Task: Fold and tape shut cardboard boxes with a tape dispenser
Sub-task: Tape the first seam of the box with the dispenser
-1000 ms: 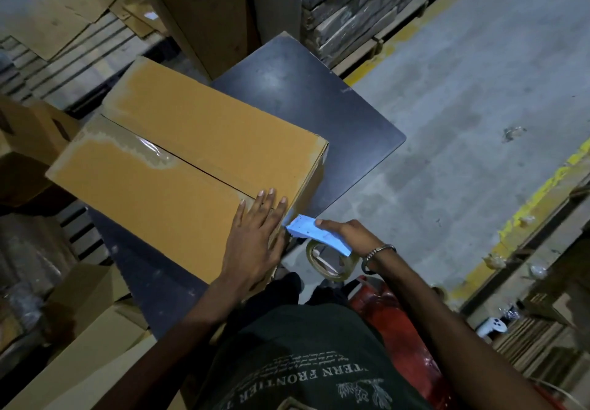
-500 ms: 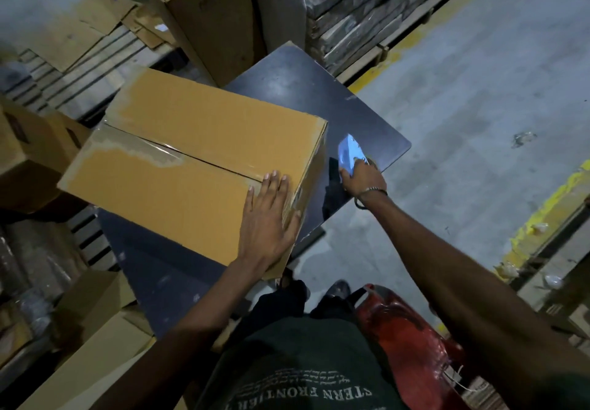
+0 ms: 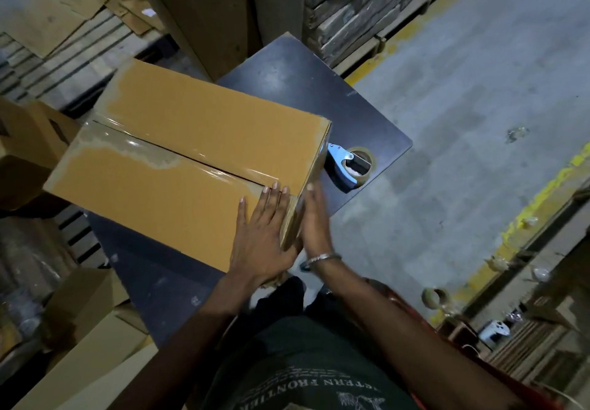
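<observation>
Since earlier: tape dispenser [image 3: 349, 167] set down on surface [image 3: 376, 122] beside cardboard box [image 3: 191, 157]; seam taped. Both hands, left [image 3: 261, 234] and right [image 3: 314, 218], fingers flat and empty, I press the tape end.

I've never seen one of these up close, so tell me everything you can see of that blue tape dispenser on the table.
The tape dispenser lies on its side on the dark table, right beside the end of the cardboard box. It has a pale blue, metallic-looking body and holds a roll of brownish tape with a dark core. Its near end looks slightly past the table edge. Neither hand holds it: the left hand presses flat on the box top, and the right hand presses against the box end.
</observation>
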The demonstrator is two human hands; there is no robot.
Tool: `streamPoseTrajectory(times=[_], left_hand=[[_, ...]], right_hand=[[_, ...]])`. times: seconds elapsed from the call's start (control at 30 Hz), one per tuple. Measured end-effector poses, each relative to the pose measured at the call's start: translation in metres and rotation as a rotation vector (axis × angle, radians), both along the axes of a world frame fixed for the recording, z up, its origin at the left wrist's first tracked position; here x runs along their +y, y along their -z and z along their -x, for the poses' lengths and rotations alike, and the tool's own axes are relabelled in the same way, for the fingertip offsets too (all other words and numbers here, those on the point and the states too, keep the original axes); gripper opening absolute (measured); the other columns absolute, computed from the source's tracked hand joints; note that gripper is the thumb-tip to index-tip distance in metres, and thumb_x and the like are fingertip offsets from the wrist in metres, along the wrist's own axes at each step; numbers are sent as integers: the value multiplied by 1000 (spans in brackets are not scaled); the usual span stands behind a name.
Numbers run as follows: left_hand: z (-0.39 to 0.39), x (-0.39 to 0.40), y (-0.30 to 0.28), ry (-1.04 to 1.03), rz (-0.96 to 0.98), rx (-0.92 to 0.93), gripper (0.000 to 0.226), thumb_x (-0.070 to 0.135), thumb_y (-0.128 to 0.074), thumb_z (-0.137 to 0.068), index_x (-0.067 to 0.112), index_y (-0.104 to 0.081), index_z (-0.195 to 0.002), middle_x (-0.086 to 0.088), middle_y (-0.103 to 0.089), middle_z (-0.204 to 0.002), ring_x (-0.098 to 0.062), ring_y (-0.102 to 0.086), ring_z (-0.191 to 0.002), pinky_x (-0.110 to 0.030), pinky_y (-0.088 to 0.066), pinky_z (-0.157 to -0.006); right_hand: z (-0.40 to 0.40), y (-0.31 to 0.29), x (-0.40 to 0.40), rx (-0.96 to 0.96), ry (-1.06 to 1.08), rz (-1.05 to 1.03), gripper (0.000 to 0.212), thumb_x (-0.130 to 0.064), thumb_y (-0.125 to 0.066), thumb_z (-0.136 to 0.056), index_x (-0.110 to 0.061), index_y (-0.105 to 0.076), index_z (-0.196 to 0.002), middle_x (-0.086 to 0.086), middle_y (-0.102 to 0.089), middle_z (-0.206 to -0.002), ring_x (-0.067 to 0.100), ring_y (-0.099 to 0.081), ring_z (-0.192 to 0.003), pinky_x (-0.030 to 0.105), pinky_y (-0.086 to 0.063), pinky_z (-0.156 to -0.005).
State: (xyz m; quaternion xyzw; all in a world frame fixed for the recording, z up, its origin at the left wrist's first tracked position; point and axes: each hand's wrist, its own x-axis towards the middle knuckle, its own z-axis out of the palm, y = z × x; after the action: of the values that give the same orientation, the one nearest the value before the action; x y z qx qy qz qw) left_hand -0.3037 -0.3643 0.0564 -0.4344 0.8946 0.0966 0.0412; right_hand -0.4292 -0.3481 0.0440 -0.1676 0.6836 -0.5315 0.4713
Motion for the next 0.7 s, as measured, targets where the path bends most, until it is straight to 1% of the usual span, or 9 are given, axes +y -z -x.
streamPoseTrajectory(times=[0.07, 0.13, 0.2, 0.27, 0.33, 0.47, 0.53, 0.6, 0.7], left_hand=[[-9, -7, 0, 88, -11, -19, 105, 64, -49, -93, 18, 9, -168, -4, 16, -176, -19, 15, -162, -63, -2, -128], [-25, -20, -2, 191, -96, 53, 96, 51, -48, -96, 18, 5, -169, -4, 13, -177, -20, 12, -163, -63, -7, -128], [-39, -31, -5, 247, -193, 123, 88, 46, -45, -100, 19, 2, -169, -2, 11, -177, -20, 10, -163, -60, -4, -129], [-44, -38, -7, 271, -209, 127, 86, 44, -46, -102, 20, 2, -169, 0, 10, -177, -19, 9, -163, -58, -2, -130], [-45, -36, -8, 282, -144, 109, 86, 44, -44, -101, 18, 2, -169, -2, 8, -177, -21, 8, -163, -56, -3, -131], [-40, -22, -11, 278, -48, 78, 78, 37, -32, -101, 11, -3, -169, -6, 2, -177, -20, 5, -164, -55, -8, -131], [-45, -19, -9, 250, -49, 94, 72, 36, -29, -104, 12, -9, -169, -3, -4, -177, -16, 1, -163, -53, -9, -131], [-51, -29, -13, 277, -28, 116, 64, 37, -33, -109, 15, -22, -168, 0, -17, -176, -12, -11, -162, -50, -13, -131], [-55, -57, -25, 301, -38, 277, 50, 31, -42, -110, 15, -48, -158, -1, -47, -162, -14, -41, -150, -45, -22, -128]], right_hand=[[-32, -6, 3, -120, -41, -55, 107, -96, -30, -81, -34, -10, -165, -13, -7, -173, 7, -7, -158, 46, -11, -130], [-40, -9, 10, -68, -156, -83, 106, -98, -20, -79, -38, 8, -163, -18, 12, -171, 3, 8, -157, 46, -1, -130], [-36, -10, 20, -60, -265, -86, 102, -96, -15, -82, -39, 13, -161, -18, 19, -169, 6, 15, -157, 44, 5, -128], [-28, -13, 28, -140, -264, -99, 94, -88, -16, -88, -36, 7, -163, -15, 15, -170, 10, 13, -158, 46, 3, -129], [-23, -21, 26, -146, -148, -103, 89, -83, -19, -92, -35, 3, -165, -13, 5, -172, 11, 1, -159, 47, -5, -129], [-34, -31, 1, 108, -65, -8, 79, -73, -20, -101, -34, 7, -165, -15, 3, -173, 3, -3, -158, 42, -8, -130], [-40, -19, -12, 151, -18, -21, 80, -73, -20, -99, -33, 2, -165, -12, -3, -173, 8, -10, -158, 44, -15, -130], [-37, -8, -17, 170, -5, -52, 80, -74, -22, -99, -31, -7, -166, -7, -17, -172, 15, -23, -156, 40, -21, -127], [-32, -8, -14, 209, 2, -79, 63, -58, -33, -108, -31, -23, -164, -8, -40, -162, 17, -41, -146, 27, -31, -112]])
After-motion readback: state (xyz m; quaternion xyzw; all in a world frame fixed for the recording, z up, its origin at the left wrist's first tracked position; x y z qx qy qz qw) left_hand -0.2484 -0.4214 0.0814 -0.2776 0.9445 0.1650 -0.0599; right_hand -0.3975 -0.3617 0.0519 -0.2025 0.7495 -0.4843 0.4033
